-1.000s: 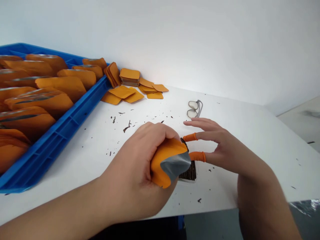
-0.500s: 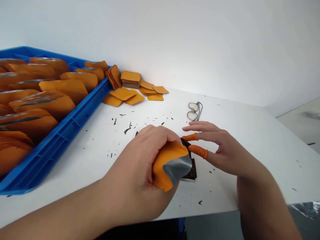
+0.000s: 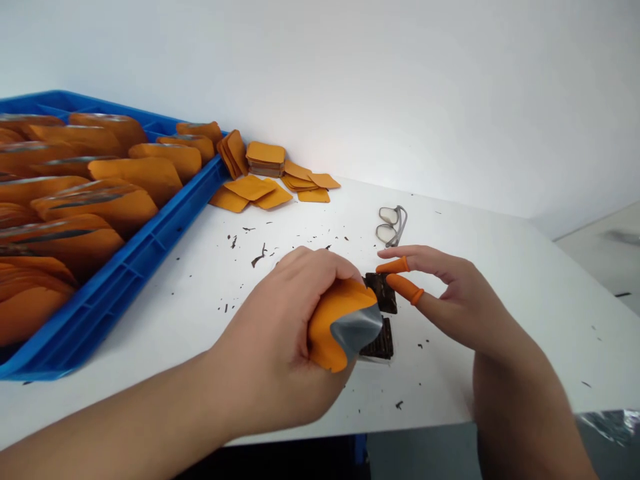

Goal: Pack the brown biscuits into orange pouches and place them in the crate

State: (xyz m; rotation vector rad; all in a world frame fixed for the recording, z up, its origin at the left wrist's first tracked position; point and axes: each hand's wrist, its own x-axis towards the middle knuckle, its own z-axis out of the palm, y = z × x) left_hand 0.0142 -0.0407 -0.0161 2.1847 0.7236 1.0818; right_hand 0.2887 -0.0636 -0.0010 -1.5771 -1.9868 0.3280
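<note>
My left hand [image 3: 295,340] is wrapped round an orange pouch [image 3: 324,337], its silvery inner side showing at the gaping mouth, which faces me. To the right of it, my right hand [image 3: 440,293] pinches a thin dark brown square piece [image 3: 383,293] between thumb and forefinger, both in orange finger cots. That piece is close beside the pouch, partly behind it. Below it lie more dark ribbed pieces [image 3: 383,341] in what looks like a clear plastic tray, mostly hidden by my left hand and the pouch.
On the left, a blue crate [image 3: 135,267] holds many upright filled orange pouches [image 3: 95,200]. Flat orange pouches [image 3: 266,153] are stacked and spread by the wall. A pair of glasses [image 3: 391,225] lies beyond my right hand. Dark crumbs [image 3: 259,255] dot the white table [image 3: 200,347].
My right hand has drawn slightly right, and the dark square piece in its fingers now shows more fully. My left hand still holds the pouch. The view has shifted a little.
</note>
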